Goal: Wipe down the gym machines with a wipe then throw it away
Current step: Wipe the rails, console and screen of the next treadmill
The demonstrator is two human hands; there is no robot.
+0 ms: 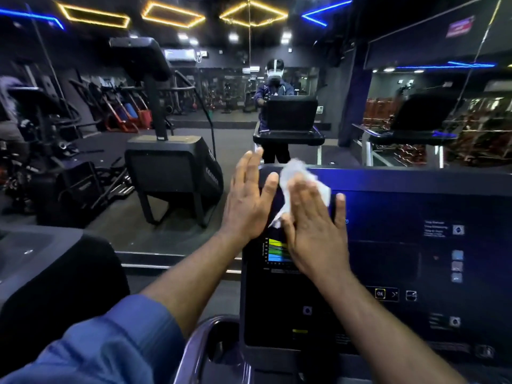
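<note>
A treadmill console with a dark touchscreen fills the lower right of the head view. A white crumpled wipe lies against the screen's upper left corner. My right hand presses the wipe flat onto the screen with straight fingers. Just to its left, my left hand rests with straight fingers on the console's left edge, its thumb over the screen rim. A coloured bar chart shows on the screen below my right hand.
A wall mirror ahead reflects a person and the console's back. A stair-climber machine stands to the left, with more gym equipment at far left. A grey handlebar curves at the bottom centre.
</note>
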